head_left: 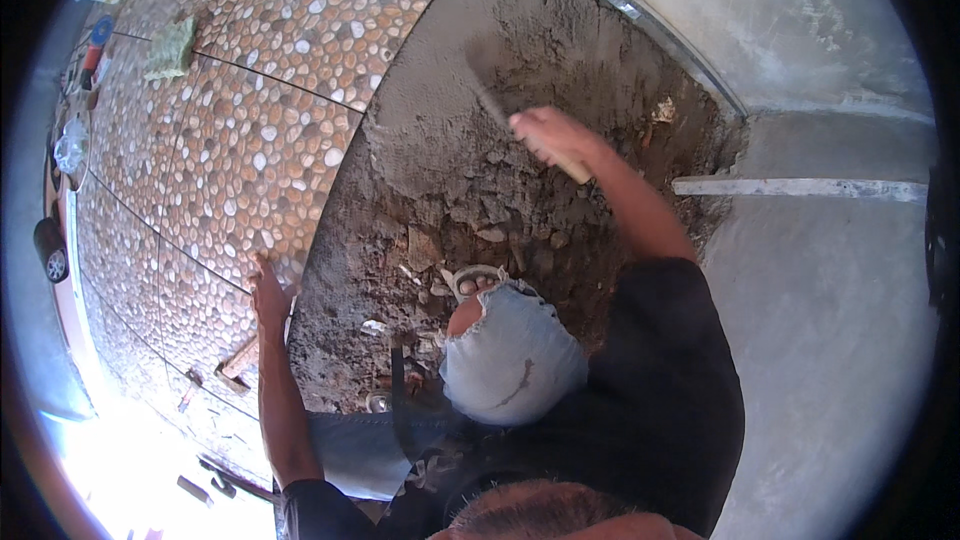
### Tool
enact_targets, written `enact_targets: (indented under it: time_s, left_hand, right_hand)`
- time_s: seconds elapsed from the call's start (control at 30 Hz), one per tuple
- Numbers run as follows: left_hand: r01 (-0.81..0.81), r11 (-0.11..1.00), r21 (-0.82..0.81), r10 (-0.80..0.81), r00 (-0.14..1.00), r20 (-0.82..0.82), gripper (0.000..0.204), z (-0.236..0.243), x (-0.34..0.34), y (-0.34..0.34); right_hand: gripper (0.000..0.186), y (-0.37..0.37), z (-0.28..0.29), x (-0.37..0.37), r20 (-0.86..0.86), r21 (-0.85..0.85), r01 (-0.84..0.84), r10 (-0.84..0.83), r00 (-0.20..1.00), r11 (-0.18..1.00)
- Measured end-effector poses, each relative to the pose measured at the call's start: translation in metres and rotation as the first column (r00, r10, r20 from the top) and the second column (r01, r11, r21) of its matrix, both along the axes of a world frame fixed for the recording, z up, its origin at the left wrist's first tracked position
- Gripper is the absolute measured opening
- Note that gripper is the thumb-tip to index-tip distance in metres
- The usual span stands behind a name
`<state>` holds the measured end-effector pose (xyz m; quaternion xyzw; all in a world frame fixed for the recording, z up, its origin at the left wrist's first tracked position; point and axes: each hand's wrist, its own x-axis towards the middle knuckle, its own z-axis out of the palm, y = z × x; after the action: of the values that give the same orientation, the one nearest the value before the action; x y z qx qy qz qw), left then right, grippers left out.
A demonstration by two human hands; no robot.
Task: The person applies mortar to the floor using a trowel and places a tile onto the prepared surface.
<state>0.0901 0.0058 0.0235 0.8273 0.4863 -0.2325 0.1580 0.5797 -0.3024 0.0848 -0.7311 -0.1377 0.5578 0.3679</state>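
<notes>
My right hand is closed around the pale handle of a trowel, its blade blurred against the wet grey mortar. Smooth mortar lies beside the tiles, while nearer my knee the bed turns to rough, dark rubble. On the left, my left hand rests on the edge of the pebble-patterned tiles, fingers stretched out and nothing seen in them. A wooden-handled hammer lies on the tiles close to my left forearm.
A metal straight bar runs along the wall's foot. One whitish strip crosses the grey surface at right. On the tiles' far left are a pale green block, a red-and-blue tool and a clear plastic bag.
</notes>
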Motion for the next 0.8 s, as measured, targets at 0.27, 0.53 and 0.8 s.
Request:
enact_targets:
  time_s: [0.27, 0.53, 0.8]
  left_hand:
    - [-0.017, 0.999, 0.027, 0.017, 1.000, -0.007, 0.108, 0.015, 0.006, -0.006]
    - [0.072, 0.991, 0.113, -0.078, 0.996, 0.052, 0.106, 0.007, 0.000, -0.007]
    - [0.008, 0.999, 0.034, -0.009, 0.999, 0.035, 0.107, 0.011, 0.007, -0.005]
  right_hand:
    - [0.040, -0.101, 0.017, 0.061, 0.230, -0.186, 0.323, -0.279, 0.932, 0.928]
    - [0.039, -0.057, 0.015, 0.031, 0.075, -0.104, 0.116, -0.109, 0.991, 0.988]
    - [0.035, -0.139, 0.030, 0.100, 0.267, -0.197, 0.331, -0.274, 0.924, 0.923]
